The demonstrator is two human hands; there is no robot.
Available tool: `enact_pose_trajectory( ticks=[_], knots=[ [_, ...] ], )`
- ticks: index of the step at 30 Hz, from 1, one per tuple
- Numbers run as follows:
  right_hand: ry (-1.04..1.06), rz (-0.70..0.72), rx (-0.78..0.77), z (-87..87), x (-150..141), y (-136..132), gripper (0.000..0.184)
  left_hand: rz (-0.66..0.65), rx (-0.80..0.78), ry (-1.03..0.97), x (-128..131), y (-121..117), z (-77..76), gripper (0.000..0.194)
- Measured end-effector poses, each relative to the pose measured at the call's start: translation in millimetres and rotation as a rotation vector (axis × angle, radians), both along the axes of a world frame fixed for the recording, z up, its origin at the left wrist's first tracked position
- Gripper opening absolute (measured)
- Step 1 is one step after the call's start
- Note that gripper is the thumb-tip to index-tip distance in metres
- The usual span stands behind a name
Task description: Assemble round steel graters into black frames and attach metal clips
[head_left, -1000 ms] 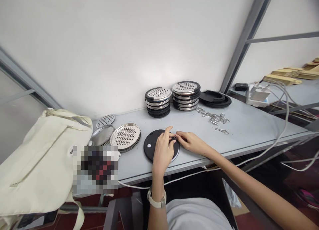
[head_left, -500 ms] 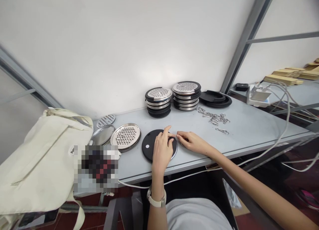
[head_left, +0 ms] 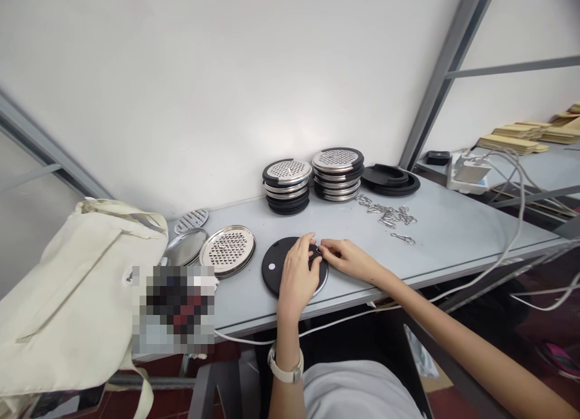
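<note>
A round black disc (head_left: 273, 278) with a white dot lies flat on the grey table. My left hand (head_left: 299, 272) rests on its right half, fingers stretched over the surface and thumb apart. At the disc's right rim, my right hand (head_left: 343, 257) is pinched around a small shiny metal clip (head_left: 319, 250), mostly hidden by the fingertips. Loose metal clips (head_left: 388, 214) lie in a pile beyond the right hand, with a single clip (head_left: 403, 238) nearer to it. Left of the disc sits a round metal grater plate (head_left: 228, 250).
Behind the disc stand two stacks of graters, one on the left (head_left: 287, 189) and a taller one (head_left: 338, 176). Black round lids (head_left: 394, 183) lie beside them. A cream bag (head_left: 81, 298) covers the table's left end. A white cable (head_left: 516, 240) crosses the right side.
The disc has shifted slightly right under my left hand. My left fingers have come down and closer to the right fingertips. The right hand stays pinched at the rim.
</note>
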State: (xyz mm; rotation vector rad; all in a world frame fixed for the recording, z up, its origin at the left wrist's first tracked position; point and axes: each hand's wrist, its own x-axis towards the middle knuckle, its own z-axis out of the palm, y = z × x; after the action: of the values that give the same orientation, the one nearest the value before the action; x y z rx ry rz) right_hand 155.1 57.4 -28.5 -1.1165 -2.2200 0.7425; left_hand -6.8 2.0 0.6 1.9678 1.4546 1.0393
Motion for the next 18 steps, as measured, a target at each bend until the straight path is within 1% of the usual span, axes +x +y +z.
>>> enact_pose_trajectory(
  ticks=[7,18],
  knots=[
    [-0.020,-0.007,0.011,3.0,-0.1,-0.2,0.030,0.006,-0.018,0.059,1.1,0.5,-0.9,0.045],
    [-0.024,-0.043,0.001,2.0,-0.7,-0.6,0.030,0.005,-0.022,0.031,0.9,1.7,-2.2,0.046]
  ],
)
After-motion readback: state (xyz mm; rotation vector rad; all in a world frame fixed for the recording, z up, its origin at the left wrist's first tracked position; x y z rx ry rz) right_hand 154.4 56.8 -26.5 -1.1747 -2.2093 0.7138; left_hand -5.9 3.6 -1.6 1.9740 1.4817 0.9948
